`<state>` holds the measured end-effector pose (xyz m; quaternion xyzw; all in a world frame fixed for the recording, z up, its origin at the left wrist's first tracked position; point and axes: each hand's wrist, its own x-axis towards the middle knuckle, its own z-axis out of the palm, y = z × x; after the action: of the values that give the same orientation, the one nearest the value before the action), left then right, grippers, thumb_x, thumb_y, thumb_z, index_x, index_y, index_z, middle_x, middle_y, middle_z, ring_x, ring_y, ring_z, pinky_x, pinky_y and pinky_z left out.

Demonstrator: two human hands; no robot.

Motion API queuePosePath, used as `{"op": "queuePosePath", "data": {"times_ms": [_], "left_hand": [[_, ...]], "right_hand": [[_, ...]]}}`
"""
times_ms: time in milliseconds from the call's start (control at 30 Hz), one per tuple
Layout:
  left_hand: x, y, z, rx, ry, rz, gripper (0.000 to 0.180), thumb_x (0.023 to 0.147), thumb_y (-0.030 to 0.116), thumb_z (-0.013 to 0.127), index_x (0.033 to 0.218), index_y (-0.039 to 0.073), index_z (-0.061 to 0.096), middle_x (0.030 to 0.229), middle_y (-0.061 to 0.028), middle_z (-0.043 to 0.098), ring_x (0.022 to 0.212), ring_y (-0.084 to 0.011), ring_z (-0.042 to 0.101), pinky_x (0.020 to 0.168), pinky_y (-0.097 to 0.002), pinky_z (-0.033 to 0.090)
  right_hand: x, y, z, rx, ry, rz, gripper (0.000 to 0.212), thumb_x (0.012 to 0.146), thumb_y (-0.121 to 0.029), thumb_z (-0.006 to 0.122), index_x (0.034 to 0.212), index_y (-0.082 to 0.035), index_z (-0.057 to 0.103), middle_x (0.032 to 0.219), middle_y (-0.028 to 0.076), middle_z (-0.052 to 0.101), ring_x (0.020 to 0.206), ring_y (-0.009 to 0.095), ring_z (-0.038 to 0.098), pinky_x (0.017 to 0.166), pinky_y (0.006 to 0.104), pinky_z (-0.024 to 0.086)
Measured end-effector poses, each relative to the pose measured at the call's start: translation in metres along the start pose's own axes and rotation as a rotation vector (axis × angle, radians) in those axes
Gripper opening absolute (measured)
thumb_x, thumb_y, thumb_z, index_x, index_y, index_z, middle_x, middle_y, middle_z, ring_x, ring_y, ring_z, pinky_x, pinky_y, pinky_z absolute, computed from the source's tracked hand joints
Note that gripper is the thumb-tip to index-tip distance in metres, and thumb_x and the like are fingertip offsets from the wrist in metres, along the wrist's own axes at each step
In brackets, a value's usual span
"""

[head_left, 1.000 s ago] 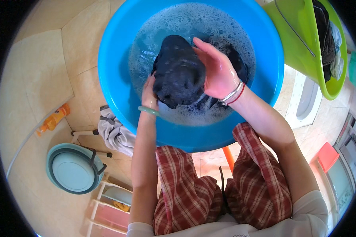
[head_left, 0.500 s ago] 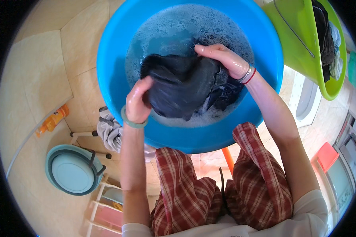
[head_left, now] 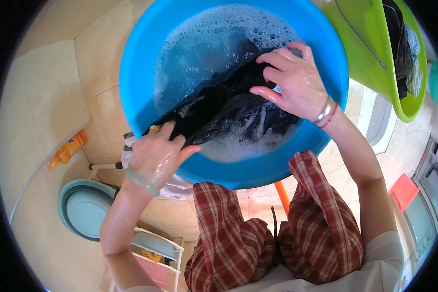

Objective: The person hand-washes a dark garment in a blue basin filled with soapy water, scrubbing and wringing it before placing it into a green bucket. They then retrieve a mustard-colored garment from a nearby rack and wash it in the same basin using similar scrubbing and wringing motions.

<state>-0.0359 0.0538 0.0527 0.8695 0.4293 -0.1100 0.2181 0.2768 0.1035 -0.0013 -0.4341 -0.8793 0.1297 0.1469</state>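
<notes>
A wet dark cloth (head_left: 219, 109) stretches slantwise across a big blue basin (head_left: 136, 82) of soapy water (head_left: 190, 63). Its near-left end is drawn up to the basin's rim, where my left hand (head_left: 153, 158) closes its bent fingers on it, thumb out to the side. Over the far right part of the cloth lies my right hand (head_left: 299, 85), back up, fingers spread and thumb apart, touching the fabric. More dark fabric (head_left: 272, 121) sits among the suds below the right hand. Some fingertips are hidden in the folds.
A tilted green bucket (head_left: 365, 44) with dark and pale clothes stands at the right. On the left are an orange bottle (head_left: 68, 148), a grey-blue folding basin (head_left: 87, 211) and a white rack (head_left: 175, 265). Pale cloth (head_left: 177, 187) shows under the blue basin's near-left side.
The bunched cloth has been lowered and spread into a long slanting strip. My left hand has moved down and left to the rim; my right hand has turned back-up and shifted right.
</notes>
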Motion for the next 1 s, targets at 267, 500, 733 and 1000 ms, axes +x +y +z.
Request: {"op": "queuePosePath", "data": {"times_ms": [267,500,733,1000], "left_hand": [[0.029,0.028,-0.042,-0.687,0.441,-0.280,0.056,0.076,0.021,0.083,0.124,0.004,0.061,0.114,-0.0140,0.068,0.094,-0.0194,0.069,0.082,-0.0298,0.054],[0.015,0.049,-0.050,-1.478,0.832,-0.449,0.023,0.086,0.001,0.067,0.109,-0.001,0.063,0.103,-0.0091,0.067,0.095,-0.0155,0.061,0.090,-0.0292,0.047],[-0.031,0.066,-0.074,-1.623,1.191,-0.475,0.054,0.095,0.039,0.060,0.135,0.006,0.043,0.130,-0.0157,0.051,0.121,-0.0271,0.052,0.107,-0.0419,0.039],[-0.047,0.055,-0.047,-0.539,1.273,-0.253,0.066,0.093,0.031,0.063,0.146,0.004,0.034,0.144,-0.0213,0.042,0.129,-0.0362,0.048,0.111,-0.0518,0.038]], "right_hand": [[0.061,-0.079,-0.026,1.150,0.211,-0.097,0.019,0.079,-0.017,0.077,0.083,-0.004,0.063,0.097,0.008,0.063,0.090,0.028,0.061,0.078,0.0356,0.049],[0.054,-0.023,0.046,1.131,0.392,0.496,0.051,0.090,-0.039,0.067,0.128,-0.006,0.058,0.124,0.015,0.060,0.113,0.027,0.059,0.097,0.0386,0.046],[0.012,-0.044,0.091,1.374,-0.004,1.004,0.069,0.094,-0.056,0.056,0.141,-0.005,0.048,0.138,0.017,0.052,0.124,0.030,0.053,0.101,0.0395,0.045],[0.049,-0.029,0.091,2.117,0.035,0.987,0.035,0.089,-0.028,0.071,0.115,-0.006,0.064,0.108,0.007,0.069,0.094,0.016,0.066,0.085,0.0319,0.053]]}}
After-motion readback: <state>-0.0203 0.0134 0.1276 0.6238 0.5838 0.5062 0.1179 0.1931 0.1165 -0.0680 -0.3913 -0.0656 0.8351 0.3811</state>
